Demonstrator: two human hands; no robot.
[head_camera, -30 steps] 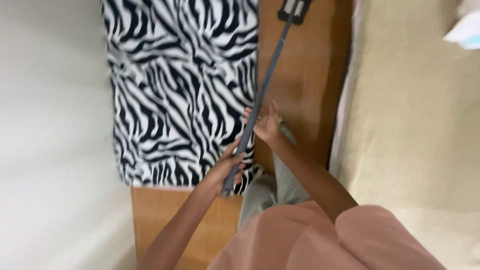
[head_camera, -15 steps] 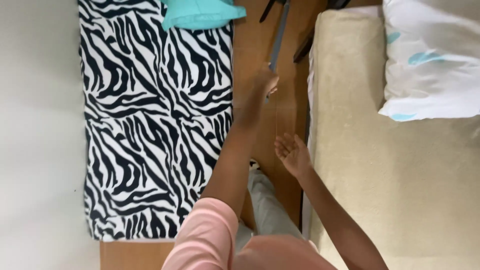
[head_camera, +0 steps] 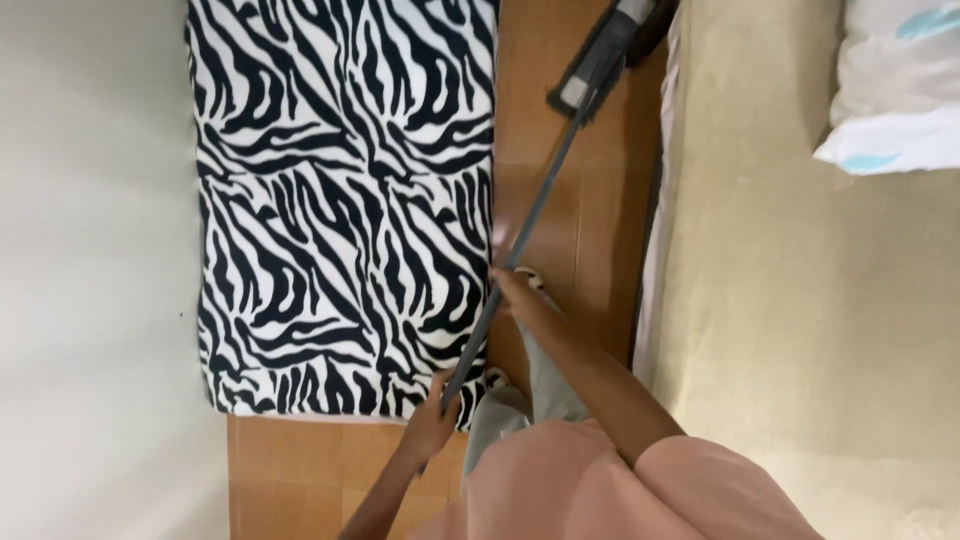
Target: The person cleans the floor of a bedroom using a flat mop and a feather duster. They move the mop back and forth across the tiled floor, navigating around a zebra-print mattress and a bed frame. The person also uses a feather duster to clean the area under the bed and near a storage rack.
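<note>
Both hands grip our long grey mop pole (head_camera: 540, 210): the right hand (head_camera: 508, 285) is curled round it higher up with the arm stretched forward, the left hand (head_camera: 435, 415) closed near its lower end. It slants across the smooth wooden floor (head_camera: 590, 230) between the plush zebra-striped rug (head_camera: 340, 200) and the beige bed (head_camera: 800, 300), its flat head (head_camera: 600, 60) near the bed's edge.

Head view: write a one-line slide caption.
Both hands, left hand low and right hand higher, grip a long dark mop handle over a wooden floor beside a zebra-print rug.
</note>
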